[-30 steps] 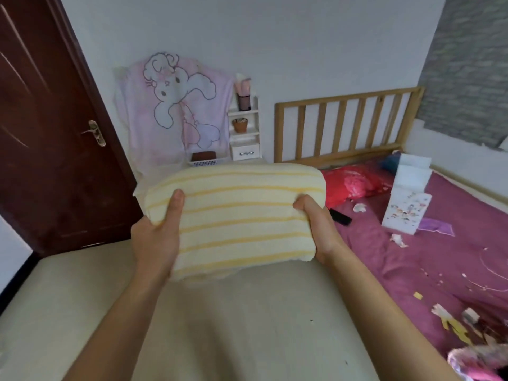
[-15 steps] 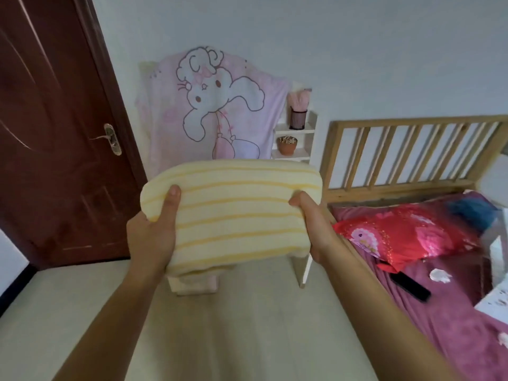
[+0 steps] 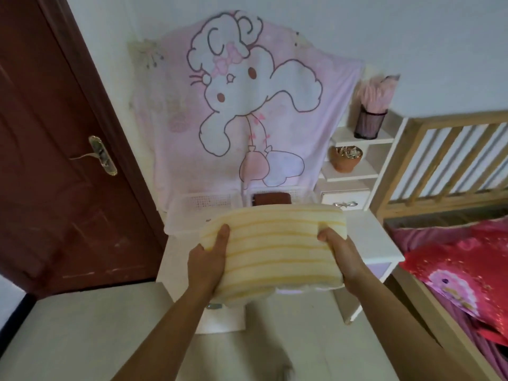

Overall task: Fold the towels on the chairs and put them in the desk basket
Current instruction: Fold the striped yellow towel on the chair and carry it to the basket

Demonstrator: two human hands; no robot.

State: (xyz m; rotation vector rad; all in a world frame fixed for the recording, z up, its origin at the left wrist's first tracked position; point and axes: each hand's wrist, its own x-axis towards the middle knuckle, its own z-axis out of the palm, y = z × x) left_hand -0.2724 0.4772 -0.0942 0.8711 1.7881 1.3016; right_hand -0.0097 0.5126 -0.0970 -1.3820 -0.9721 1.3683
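The folded towel (image 3: 277,251) is hiding the fingers of the left hand (image 3: 206,259) and right hand (image 3: 341,251) beneath it; only the thumbs are showing. Just beyond the grip, it is covering the near rim of the white basket (image 3: 177,215) and much of the desk (image 3: 371,237). Past that, a brown thing (image 3: 272,199), possibly cloth, is peeking out half-hidden.

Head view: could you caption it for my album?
Left hand and right hand hold a folded striped towel at the desk, by the left basket.

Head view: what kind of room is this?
Likely a bedroom: a wooden bed frame with a red pillow on the right, a small white desk against the wall, and a door.
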